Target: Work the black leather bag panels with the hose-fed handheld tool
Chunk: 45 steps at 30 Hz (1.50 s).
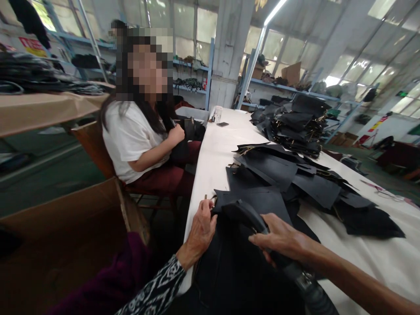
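My left hand is at the table's near left edge, its fingers pinched at the corner of a black fabric piece. A small light-coloured tip, perhaps a zip end, sticks up by the fingertips. My right hand is wrapped round the handle of a black hose nozzle, which looks like a vacuum cleaner's. Its curved head lies over the fabric piece, close to my left hand; whether it touches cannot be told. A ribbed hose runs down from the handle. More dark fabric hangs or lies below both hands.
Overlapping black pieces and a taller stack cover part of the white table. A phone lies at its far end. A seated person is at the left, behind a cardboard box.
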Each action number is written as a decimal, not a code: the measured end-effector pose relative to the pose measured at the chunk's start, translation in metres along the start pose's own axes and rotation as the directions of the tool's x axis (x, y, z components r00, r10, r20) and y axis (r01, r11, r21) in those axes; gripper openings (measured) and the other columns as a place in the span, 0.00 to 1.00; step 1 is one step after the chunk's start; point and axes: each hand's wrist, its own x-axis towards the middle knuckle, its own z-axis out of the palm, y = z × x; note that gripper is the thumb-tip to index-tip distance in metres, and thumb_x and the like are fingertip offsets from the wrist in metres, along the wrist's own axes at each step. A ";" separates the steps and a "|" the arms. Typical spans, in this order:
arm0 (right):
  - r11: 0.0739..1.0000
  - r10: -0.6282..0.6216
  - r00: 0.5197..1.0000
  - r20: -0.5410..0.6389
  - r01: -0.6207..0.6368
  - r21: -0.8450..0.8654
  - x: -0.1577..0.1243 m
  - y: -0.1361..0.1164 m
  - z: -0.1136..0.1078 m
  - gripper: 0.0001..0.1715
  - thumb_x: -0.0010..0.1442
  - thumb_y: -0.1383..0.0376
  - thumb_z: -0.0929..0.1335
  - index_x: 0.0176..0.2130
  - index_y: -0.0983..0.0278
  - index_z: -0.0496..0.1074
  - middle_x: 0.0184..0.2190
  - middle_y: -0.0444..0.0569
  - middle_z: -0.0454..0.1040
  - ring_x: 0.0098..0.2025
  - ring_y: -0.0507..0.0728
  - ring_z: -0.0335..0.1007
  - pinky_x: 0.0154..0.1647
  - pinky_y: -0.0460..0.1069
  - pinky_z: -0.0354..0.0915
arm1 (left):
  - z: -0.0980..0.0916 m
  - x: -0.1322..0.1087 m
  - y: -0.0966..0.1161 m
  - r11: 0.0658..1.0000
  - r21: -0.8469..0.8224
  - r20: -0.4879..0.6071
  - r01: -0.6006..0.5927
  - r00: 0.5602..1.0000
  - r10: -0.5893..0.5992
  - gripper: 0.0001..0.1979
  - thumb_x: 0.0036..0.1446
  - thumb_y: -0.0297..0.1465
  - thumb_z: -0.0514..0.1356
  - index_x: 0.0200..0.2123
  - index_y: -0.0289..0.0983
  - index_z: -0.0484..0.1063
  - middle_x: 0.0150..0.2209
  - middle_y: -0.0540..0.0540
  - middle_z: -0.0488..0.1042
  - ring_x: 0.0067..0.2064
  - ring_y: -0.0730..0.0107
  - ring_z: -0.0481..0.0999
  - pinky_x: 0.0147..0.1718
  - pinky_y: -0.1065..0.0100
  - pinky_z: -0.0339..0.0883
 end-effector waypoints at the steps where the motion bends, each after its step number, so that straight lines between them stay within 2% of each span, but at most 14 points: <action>1: 1.000 0.001 1.000 0.020 -0.001 -0.007 0.007 -0.002 0.001 0.10 0.53 0.61 0.64 0.29 0.66 0.60 0.17 0.44 0.67 0.16 0.50 0.64 0.16 0.43 0.60 | 0.000 0.000 -0.001 1.000 0.000 -0.007 -0.004 1.000 0.004 0.12 0.52 0.20 0.50 0.41 0.35 0.57 0.39 0.43 0.63 0.41 0.64 0.68 0.41 0.62 0.65; 6: 0.998 -0.046 0.997 -0.067 0.043 -0.052 0.025 -0.026 -0.003 0.12 0.52 0.60 0.64 0.29 0.67 0.62 0.18 0.46 0.68 0.17 0.51 0.64 0.17 0.44 0.61 | 0.002 0.001 -0.007 0.999 -0.015 -0.033 -0.032 0.999 0.031 0.13 0.51 0.19 0.50 0.41 0.36 0.57 0.38 0.44 0.63 0.40 0.65 0.67 0.40 0.63 0.65; 11: 1.000 -0.019 0.986 -0.168 0.014 -0.027 0.002 -0.044 -0.008 0.14 0.53 0.57 0.65 0.27 0.65 0.61 0.18 0.44 0.66 0.19 0.50 0.63 0.18 0.44 0.61 | -0.002 0.001 -0.010 0.997 -0.079 -0.025 0.007 1.000 -0.009 0.13 0.51 0.19 0.49 0.41 0.35 0.57 0.39 0.43 0.62 0.40 0.65 0.67 0.40 0.64 0.64; 15: 0.999 0.009 0.995 -0.097 -0.014 -0.052 -0.025 -0.038 0.002 0.15 0.53 0.56 0.65 0.30 0.66 0.60 0.18 0.44 0.67 0.18 0.50 0.64 0.18 0.43 0.59 | -0.007 0.003 -0.008 0.993 -0.105 -0.083 0.047 0.995 -0.055 0.12 0.50 0.17 0.47 0.37 0.36 0.58 0.35 0.45 0.63 0.36 0.67 0.67 0.39 0.64 0.63; 18: 0.999 0.023 0.999 -0.023 -0.024 -0.025 -0.030 -0.033 0.010 0.16 0.54 0.56 0.65 0.31 0.66 0.59 0.17 0.43 0.67 0.18 0.50 0.63 0.17 0.43 0.58 | -0.010 0.003 -0.008 0.985 -0.145 -0.127 0.094 0.986 -0.112 0.10 0.51 0.18 0.48 0.35 0.36 0.59 0.32 0.47 0.64 0.34 0.69 0.66 0.36 0.66 0.62; 22: 0.999 0.045 0.998 -0.050 -0.046 -0.023 -0.015 -0.039 0.007 0.15 0.53 0.57 0.65 0.30 0.67 0.61 0.19 0.43 0.67 0.19 0.49 0.63 0.19 0.43 0.60 | -0.015 0.002 -0.011 0.959 -0.220 -0.214 0.180 0.950 -0.227 0.09 0.53 0.20 0.46 0.34 0.35 0.60 0.30 0.47 0.63 0.31 0.70 0.66 0.34 0.67 0.63; 26: 0.998 0.040 0.992 0.116 -0.035 -0.047 0.009 -0.052 0.004 0.13 0.52 0.59 0.66 0.28 0.67 0.63 0.18 0.44 0.67 0.17 0.49 0.62 0.17 0.43 0.60 | -0.018 0.001 -0.015 0.916 -0.310 -0.287 0.253 0.894 -0.344 0.13 0.49 0.18 0.45 0.38 0.34 0.59 0.33 0.46 0.63 0.34 0.70 0.67 0.34 0.68 0.66; 28: 0.996 0.073 0.988 0.135 -0.065 -0.066 0.018 -0.059 0.007 0.11 0.51 0.60 0.66 0.29 0.66 0.62 0.18 0.43 0.67 0.17 0.49 0.61 0.16 0.42 0.60 | -0.019 0.001 -0.017 0.910 -0.324 -0.312 0.257 0.879 -0.360 0.16 0.46 0.16 0.45 0.38 0.34 0.59 0.35 0.45 0.63 0.35 0.71 0.67 0.35 0.68 0.67; 32: 0.999 0.045 0.991 0.130 -0.041 -0.034 0.034 -0.065 0.013 0.11 0.49 0.62 0.67 0.27 0.68 0.63 0.16 0.43 0.66 0.16 0.49 0.61 0.15 0.43 0.62 | -0.018 0.001 -0.020 0.896 -0.364 -0.359 0.255 0.849 -0.388 0.18 0.44 0.15 0.45 0.39 0.35 0.60 0.34 0.47 0.63 0.34 0.72 0.68 0.35 0.69 0.67; 35: 1.000 -0.015 0.999 0.048 0.015 0.007 0.038 -0.063 0.009 0.12 0.49 0.61 0.67 0.26 0.68 0.63 0.16 0.43 0.66 0.16 0.49 0.62 0.15 0.43 0.61 | -0.018 0.001 -0.021 0.896 -0.357 -0.367 0.265 0.842 -0.396 0.17 0.45 0.15 0.45 0.39 0.34 0.60 0.33 0.47 0.64 0.34 0.73 0.68 0.34 0.70 0.67; 37: 0.997 -0.067 0.998 -0.005 0.067 0.027 0.032 -0.059 0.002 0.13 0.51 0.59 0.67 0.27 0.67 0.63 0.17 0.43 0.66 0.17 0.49 0.62 0.16 0.43 0.62 | -0.018 0.001 -0.020 0.912 -0.310 -0.353 0.268 0.859 -0.372 0.15 0.47 0.16 0.45 0.37 0.34 0.61 0.32 0.47 0.64 0.33 0.72 0.68 0.34 0.69 0.66; 40: 0.993 -0.104 0.993 -0.050 0.106 0.043 0.010 -0.050 -0.008 0.15 0.53 0.57 0.67 0.28 0.67 0.63 0.18 0.43 0.67 0.17 0.50 0.63 0.17 0.44 0.63 | -0.019 0.001 -0.015 0.968 -0.178 -0.291 0.175 0.931 -0.222 0.12 0.51 0.19 0.46 0.37 0.33 0.64 0.34 0.45 0.66 0.35 0.69 0.68 0.38 0.65 0.65; 43: 0.998 -0.061 0.990 -0.124 0.064 0.019 -0.023 -0.037 -0.008 0.16 0.53 0.56 0.67 0.29 0.66 0.63 0.19 0.43 0.67 0.19 0.50 0.64 0.18 0.43 0.62 | -0.017 0.004 -0.012 0.997 -0.083 -0.112 0.000 0.994 -0.009 0.13 0.53 0.21 0.50 0.41 0.33 0.68 0.41 0.42 0.67 0.43 0.65 0.68 0.46 0.63 0.63; 45: 1.000 -0.021 0.986 -0.163 0.021 0.000 -0.046 -0.028 -0.002 0.16 0.53 0.55 0.67 0.29 0.66 0.63 0.19 0.43 0.67 0.19 0.50 0.64 0.18 0.43 0.61 | -0.016 0.010 -0.013 0.995 -0.009 0.043 -0.098 0.994 0.098 0.12 0.53 0.21 0.52 0.40 0.31 0.70 0.42 0.40 0.67 0.45 0.63 0.67 0.48 0.61 0.61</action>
